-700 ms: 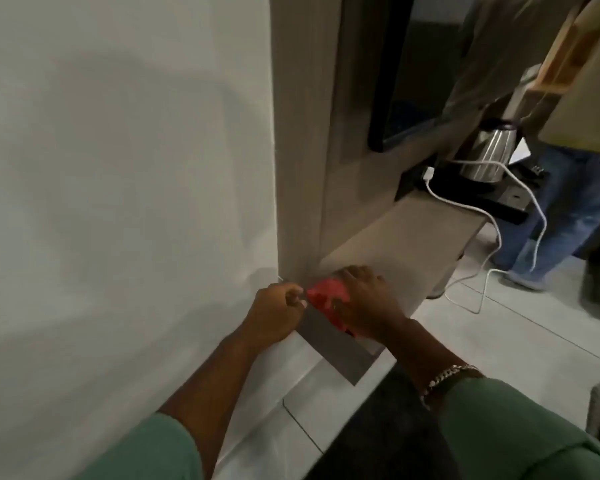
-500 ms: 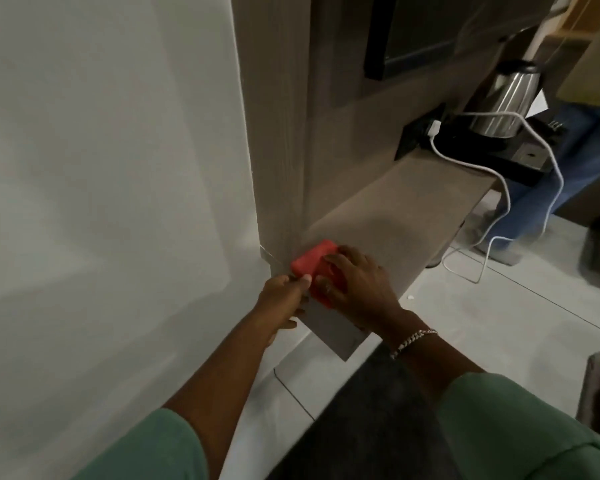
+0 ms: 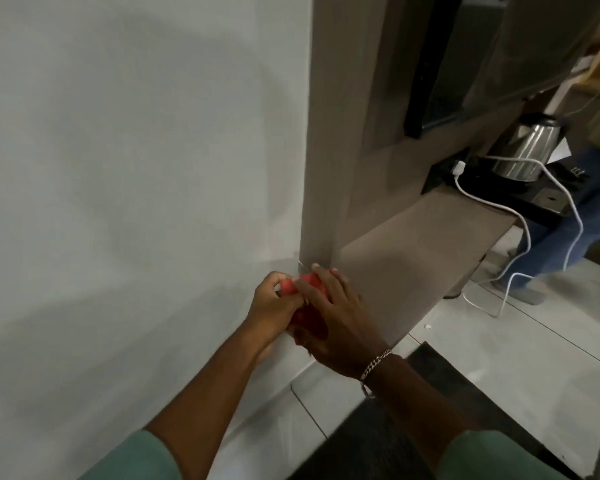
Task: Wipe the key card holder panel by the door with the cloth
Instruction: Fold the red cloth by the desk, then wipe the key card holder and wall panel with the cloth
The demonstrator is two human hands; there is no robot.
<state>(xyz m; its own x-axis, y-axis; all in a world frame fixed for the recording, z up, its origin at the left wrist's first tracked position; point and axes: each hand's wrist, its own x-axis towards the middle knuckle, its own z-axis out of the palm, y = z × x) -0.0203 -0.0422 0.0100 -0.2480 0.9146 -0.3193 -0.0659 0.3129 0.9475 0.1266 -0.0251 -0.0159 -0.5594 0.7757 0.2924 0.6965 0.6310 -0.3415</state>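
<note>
A red cloth is bunched between both my hands at the near corner of a brown wooden shelf, where the shelf meets the white wall. My left hand grips the cloth's left end with curled fingers. My right hand, with a chain bracelet on its wrist, lies over the cloth and holds it from above. Most of the cloth is hidden under my fingers. No key card holder panel shows in this view.
A steel kettle stands on a black tray at the shelf's far end, with a white cable trailing to the tiled floor. A person in jeans stands at right. A dark mat lies below my arms.
My hands have closed tighter around the cloth, which now shows less. The camera view has swung back right, bringing the kettle and the person's legs further into frame.
</note>
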